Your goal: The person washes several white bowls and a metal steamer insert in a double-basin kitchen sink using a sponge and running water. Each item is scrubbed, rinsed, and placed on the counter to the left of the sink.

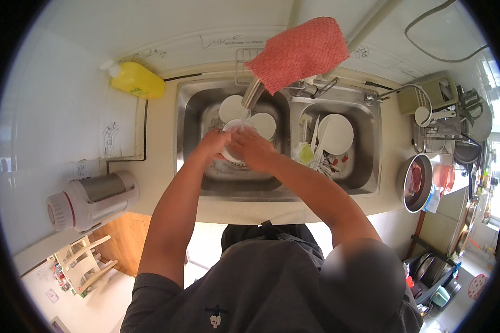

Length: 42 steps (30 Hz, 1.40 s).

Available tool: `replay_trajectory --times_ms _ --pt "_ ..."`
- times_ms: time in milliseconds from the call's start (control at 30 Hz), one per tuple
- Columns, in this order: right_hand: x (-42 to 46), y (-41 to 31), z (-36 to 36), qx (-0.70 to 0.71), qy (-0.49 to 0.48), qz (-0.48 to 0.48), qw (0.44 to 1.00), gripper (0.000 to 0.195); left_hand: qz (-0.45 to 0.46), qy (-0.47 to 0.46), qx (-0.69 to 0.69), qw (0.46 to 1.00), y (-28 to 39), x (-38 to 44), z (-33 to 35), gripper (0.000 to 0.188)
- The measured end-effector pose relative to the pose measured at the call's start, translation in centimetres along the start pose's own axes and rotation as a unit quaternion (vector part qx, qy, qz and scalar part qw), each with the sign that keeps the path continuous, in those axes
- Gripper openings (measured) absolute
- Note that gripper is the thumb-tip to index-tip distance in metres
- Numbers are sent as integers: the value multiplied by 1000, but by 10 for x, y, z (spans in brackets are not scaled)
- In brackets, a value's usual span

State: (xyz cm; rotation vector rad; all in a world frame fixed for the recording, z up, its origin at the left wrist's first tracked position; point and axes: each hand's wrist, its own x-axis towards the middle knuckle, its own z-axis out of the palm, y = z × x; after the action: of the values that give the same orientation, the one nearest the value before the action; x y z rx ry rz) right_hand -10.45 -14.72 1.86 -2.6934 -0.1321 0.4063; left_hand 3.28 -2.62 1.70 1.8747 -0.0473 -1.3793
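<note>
In the left basin of a steel double sink, my left hand (215, 144) grips the left rim of a white bowl (234, 156). My right hand (252, 147) lies over the bowl's opening with its fingers reaching inside; whether it holds anything is hidden. Water runs from the faucet spout (253, 95) into the bowl. One white dish (233, 107) sits behind the bowl and another white dish (263, 125) is at its right. A red cloth (302, 52) hangs above the faucet.
The right basin (360, 166) holds a white plate (336, 134), chopsticks and food scraps. Left stand a yellow bottle (138, 80) and a white appliance (96, 200). A metal bowl with raw meat (415, 178) and a dish rack (435, 132) are at right.
</note>
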Motion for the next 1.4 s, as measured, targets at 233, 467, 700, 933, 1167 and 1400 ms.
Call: replay_trajectory --times_ms 233,467,700,933,1167,1400 --pt "-1 0 41 104 149 -67 981 53 -22 -51 -41 998 7 5 1 50" --pt "-9 21 25 181 175 7 968 24 12 22 -154 988 11 -6 20 56" --pt "24 -12 7 562 267 130 772 21 272 199 -227 914 -29 39 38 47" --pt "59 -17 25 872 347 155 310 35 242 313 -311 864 -40 47 73 51" --pt "46 -4 42 926 307 125 180 42 122 25 -622 773 -29 22 43 54" --pt "48 23 61 944 226 155 184 31 149 -98 -549 817 -44 -1 29 46"
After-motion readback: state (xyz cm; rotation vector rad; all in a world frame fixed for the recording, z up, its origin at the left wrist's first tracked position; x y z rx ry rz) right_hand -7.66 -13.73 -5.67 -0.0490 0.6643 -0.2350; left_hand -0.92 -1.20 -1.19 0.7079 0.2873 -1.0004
